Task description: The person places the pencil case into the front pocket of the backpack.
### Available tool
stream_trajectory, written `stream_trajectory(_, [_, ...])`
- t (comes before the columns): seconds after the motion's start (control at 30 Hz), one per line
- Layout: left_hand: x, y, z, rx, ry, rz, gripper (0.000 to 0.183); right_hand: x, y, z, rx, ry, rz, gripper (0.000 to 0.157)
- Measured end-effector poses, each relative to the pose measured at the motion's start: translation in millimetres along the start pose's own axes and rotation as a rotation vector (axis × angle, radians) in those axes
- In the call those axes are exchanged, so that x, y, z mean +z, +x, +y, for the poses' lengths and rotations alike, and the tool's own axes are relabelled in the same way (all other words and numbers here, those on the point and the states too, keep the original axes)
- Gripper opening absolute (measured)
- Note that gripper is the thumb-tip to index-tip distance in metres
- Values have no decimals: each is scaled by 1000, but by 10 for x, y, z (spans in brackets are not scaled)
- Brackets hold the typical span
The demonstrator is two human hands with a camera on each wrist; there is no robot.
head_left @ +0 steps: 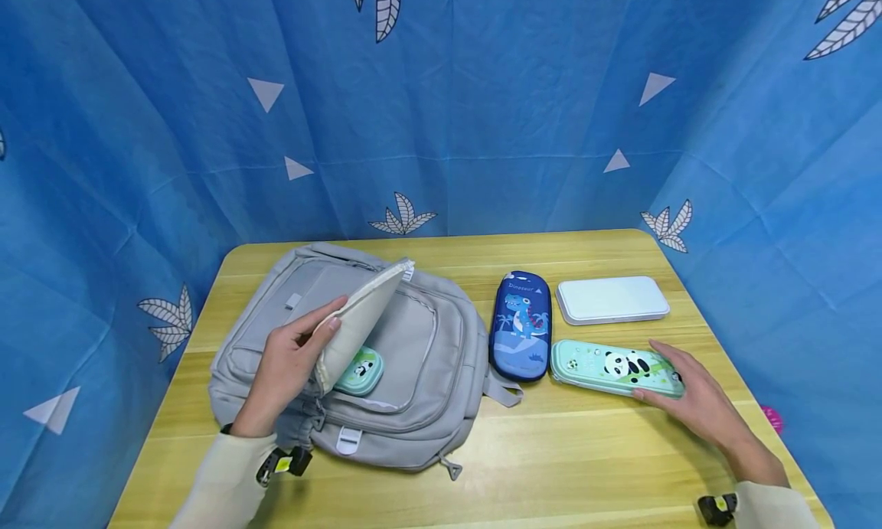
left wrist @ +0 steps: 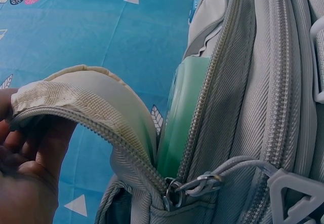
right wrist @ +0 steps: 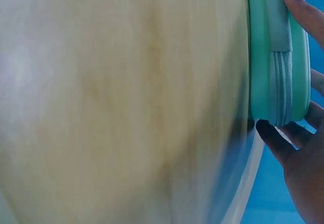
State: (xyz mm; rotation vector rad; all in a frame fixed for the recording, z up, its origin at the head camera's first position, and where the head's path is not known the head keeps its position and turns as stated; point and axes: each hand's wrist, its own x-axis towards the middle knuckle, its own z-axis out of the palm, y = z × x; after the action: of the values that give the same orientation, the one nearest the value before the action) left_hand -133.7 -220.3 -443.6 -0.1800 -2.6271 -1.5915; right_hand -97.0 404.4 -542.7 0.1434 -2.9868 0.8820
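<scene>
A grey backpack lies flat on the table. My left hand pinches the edge of its unzipped front pocket flap and holds it lifted, pale lining showing. Inside the pocket sits a small green panda case, partly hidden by the flap; its green side shows past the zipper in the left wrist view. Toward the right, my right hand spans the right end of a long mint-green panda pencil case, thumb on its near side and fingers around the end. A zipper runs along that case's side.
Between the backpack and the mint case stands a dark blue dinosaur pencil case. Behind the mint case lies a white pencil case. The wooden table is bordered by a blue patterned curtain at the back and sides.
</scene>
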Motion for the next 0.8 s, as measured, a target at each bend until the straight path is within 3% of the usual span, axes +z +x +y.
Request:
stream_trajectory(0.37, [8,-5,-12,8,-2,5,40,-12,-30,30,24,0,-20,105])
stream_trajectory(0.8, [9,-13,-2,8,-10,6,40,-6,-46,43,18,-19,12,93])
